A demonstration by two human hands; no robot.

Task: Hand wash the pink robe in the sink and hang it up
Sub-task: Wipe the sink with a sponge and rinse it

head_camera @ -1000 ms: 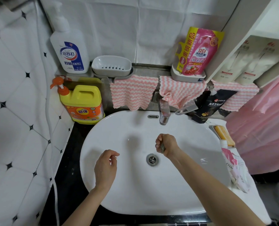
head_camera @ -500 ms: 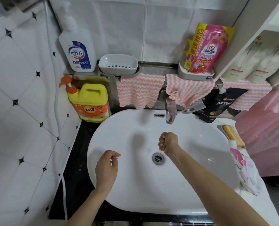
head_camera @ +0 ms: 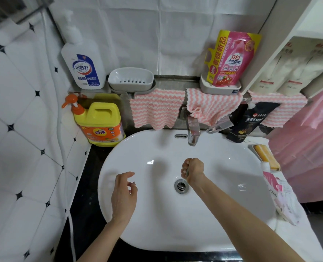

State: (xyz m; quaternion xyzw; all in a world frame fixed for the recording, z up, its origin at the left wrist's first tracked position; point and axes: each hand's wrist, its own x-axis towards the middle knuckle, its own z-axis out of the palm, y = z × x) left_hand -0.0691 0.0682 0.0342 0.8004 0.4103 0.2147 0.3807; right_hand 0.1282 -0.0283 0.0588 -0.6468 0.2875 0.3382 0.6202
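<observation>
Since the sink (head_camera: 166, 224) is empty and its drain (head_camera: 180, 185) open, we hold our right hand (head_camera: 192, 170) close by the hole, fingers clenched round a small grey thing (head_camera: 187, 172), probably the plug, ready to seat it. Our left hand (head_camera: 123, 193) hangs over the sink's left side, fingers loosely curled, holding nothing. The robe (head_camera: 308, 157) waits off to the right, outside the sink, not yet wetted.

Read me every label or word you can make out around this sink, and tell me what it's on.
"小苏打": white pump bottle
"奇强": yellow jug
"立白", "New", "重磅新品": pink pouch
Black pouch: blurred, unreadable.
All smaller print: too small to read.
</observation>
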